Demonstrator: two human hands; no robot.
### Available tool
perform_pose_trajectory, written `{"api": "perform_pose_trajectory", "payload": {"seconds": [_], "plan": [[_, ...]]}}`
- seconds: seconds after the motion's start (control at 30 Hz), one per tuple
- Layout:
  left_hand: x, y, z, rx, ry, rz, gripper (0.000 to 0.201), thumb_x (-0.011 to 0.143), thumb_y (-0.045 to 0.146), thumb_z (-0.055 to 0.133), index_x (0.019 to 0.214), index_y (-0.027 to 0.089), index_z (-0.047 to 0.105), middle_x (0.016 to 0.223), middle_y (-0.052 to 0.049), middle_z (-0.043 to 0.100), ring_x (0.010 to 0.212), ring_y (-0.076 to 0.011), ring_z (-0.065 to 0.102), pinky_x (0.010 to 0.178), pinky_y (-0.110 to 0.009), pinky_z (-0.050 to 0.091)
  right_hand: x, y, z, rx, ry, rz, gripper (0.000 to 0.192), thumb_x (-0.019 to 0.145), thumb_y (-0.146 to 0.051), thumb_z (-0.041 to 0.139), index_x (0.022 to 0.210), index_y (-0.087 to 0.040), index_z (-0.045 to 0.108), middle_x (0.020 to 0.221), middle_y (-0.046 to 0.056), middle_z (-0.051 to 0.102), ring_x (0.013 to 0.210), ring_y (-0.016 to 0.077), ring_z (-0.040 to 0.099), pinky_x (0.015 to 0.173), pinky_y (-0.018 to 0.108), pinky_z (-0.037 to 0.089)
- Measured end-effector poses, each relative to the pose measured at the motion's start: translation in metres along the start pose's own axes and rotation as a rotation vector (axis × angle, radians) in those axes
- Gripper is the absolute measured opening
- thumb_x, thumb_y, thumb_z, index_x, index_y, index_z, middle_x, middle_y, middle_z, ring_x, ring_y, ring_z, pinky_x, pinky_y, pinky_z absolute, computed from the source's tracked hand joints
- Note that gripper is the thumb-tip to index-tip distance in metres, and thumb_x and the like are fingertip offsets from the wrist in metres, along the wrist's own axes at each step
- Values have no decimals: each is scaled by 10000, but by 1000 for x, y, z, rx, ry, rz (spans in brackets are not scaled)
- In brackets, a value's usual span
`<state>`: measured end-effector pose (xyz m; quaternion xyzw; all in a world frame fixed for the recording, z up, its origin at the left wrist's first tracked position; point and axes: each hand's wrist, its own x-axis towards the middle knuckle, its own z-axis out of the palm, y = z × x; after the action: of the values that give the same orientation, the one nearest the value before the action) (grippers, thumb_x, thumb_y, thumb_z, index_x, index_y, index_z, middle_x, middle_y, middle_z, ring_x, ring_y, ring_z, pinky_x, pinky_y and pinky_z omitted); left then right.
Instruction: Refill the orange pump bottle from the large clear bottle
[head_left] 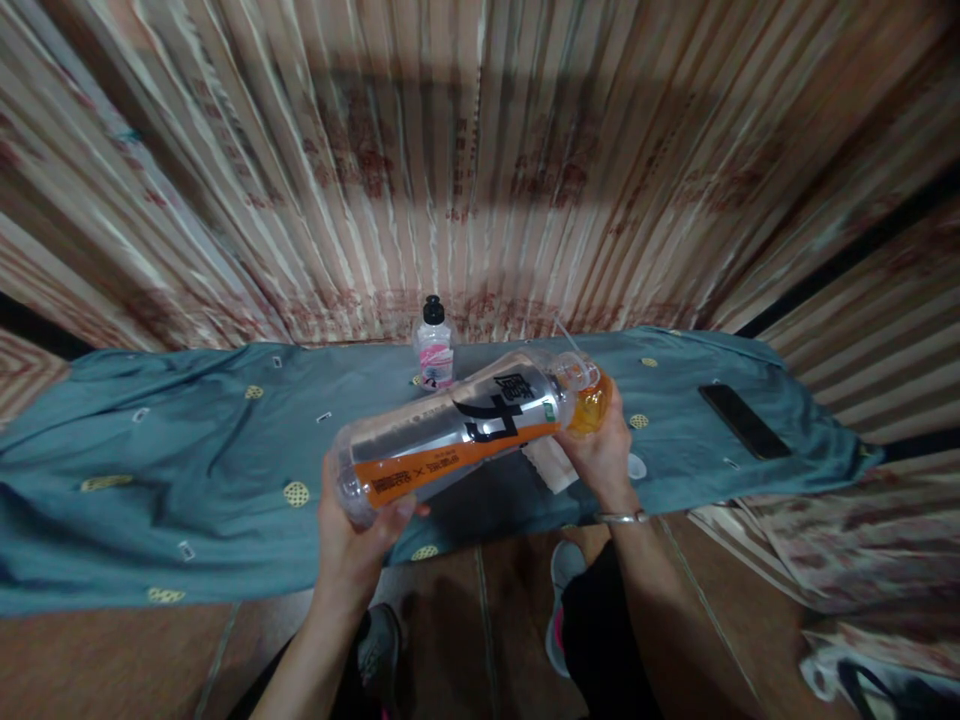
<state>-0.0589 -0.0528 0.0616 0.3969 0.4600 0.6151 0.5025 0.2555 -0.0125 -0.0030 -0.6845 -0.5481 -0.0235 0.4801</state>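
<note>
My left hand is closed around the base of a large clear plastic bottle with a silver and orange label. The bottle lies tilted over the table, its neck toward the right. In my right hand is a small clear cup with amber liquid in it. The bottle's neck meets the cup's rim; whether they touch I cannot tell. A thin clear straw-like stick rises from the cup. Below, partly hidden by bottle and hand, lies a pale paper piece. A white round cap rests beside my right wrist.
A small clear bottle with a black cap and pink label stands at the back of the cloth-covered table. A dark phone lies at the right. Behind hangs a pleated curtain. My feet are on the tiled floor in front.
</note>
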Motion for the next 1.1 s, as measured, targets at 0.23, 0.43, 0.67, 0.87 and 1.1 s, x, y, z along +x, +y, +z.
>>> {"api": "perform_pose_trajectory", "payload": {"seconds": [0.23,0.43,0.67,0.87,1.1], "plan": [[-4,2,1,43,15,-7,734,556,430,996,1167,238,638,994,-61,739,778,-295,726,588,-423,660,0,0,-2,-6,-11,12,1015,796,-608,810,1622,-189,396,1481,195,689,1317,361,714,1121,550,599],[-7,3,0,38,25,17,735,579,402,993,1203,232,644,1074,-67,737,808,-272,734,594,-381,656,0,1,-2,-3,-18,45,1095,743,-622,839,1632,-168,386,1472,217,693,1321,389,710,1140,601,582],[-7,3,2,39,2,20,717,588,426,989,1183,227,644,966,-55,745,750,-260,726,581,-368,635,0,2,-3,-5,-21,37,1054,762,-568,843,1632,-189,384,1481,199,692,1330,387,706,1131,596,586],[-10,6,6,33,15,29,728,623,439,987,1221,226,630,1015,-56,745,762,-252,733,577,-359,644,0,4,-2,-7,-28,43,1039,792,-540,831,1648,-173,371,1515,200,670,1384,377,675,1162,573,571],[1,-9,-13,54,-35,134,726,624,401,982,1232,232,623,1035,-50,776,745,-258,783,559,-360,678,0,0,-2,8,-16,36,1041,769,-578,838,1627,-181,403,1481,197,697,1332,378,712,1138,567,593]]}}
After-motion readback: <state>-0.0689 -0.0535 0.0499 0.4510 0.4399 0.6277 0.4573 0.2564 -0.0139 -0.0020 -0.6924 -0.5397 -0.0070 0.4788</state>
